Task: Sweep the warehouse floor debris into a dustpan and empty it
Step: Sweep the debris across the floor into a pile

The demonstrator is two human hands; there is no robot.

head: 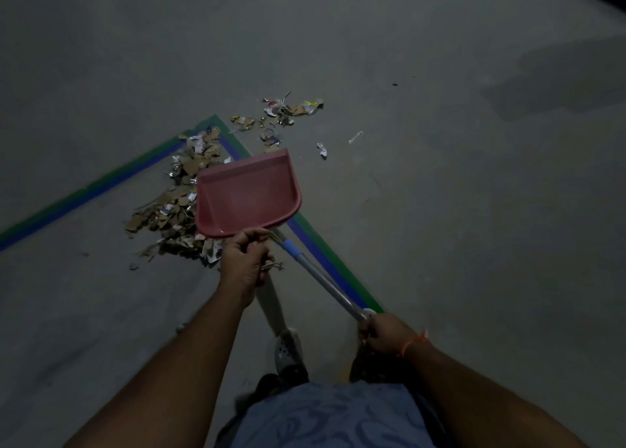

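I see the red plastic dustpan (pixel 247 193) at the centre of the view, held above the grey concrete floor (pixel 440 210) with its open mouth facing far and left. Its tray shows no debris that I can make out. The left hand (pixel 244 261) grips the dustpan at its near edge, fingers curled tight round the handle, which the hand hides. Thin straw-coloured bristles (pixel 274 266) stick out just beside this hand on its right.

The right hand (pixel 384 332) sits nearer and to the right, fingers wrapped and pressed together round the silver metal broom shaft (pixel 325 280). The shaft runs diagonally far-left from that hand to a light blue collar (pixel 291 246) just beside the left hand. An orange thread band (pixel 415 341) circles the right wrist.

The heap of brown cardboard scraps and paper litter (pixel 179 204) lies on the floor to the left of the dustpan and partly under it in this view. A smaller scatter of mixed litter (pixel 291 109) lies farther away. A white paper scrap (pixel 321 149) lies apart to the right.

Green and blue floor tape (pixel 84 193) forms a corner that passes beneath the heap. A white perforated clog (pixel 288 349) shows near the bottom, between the forearms.
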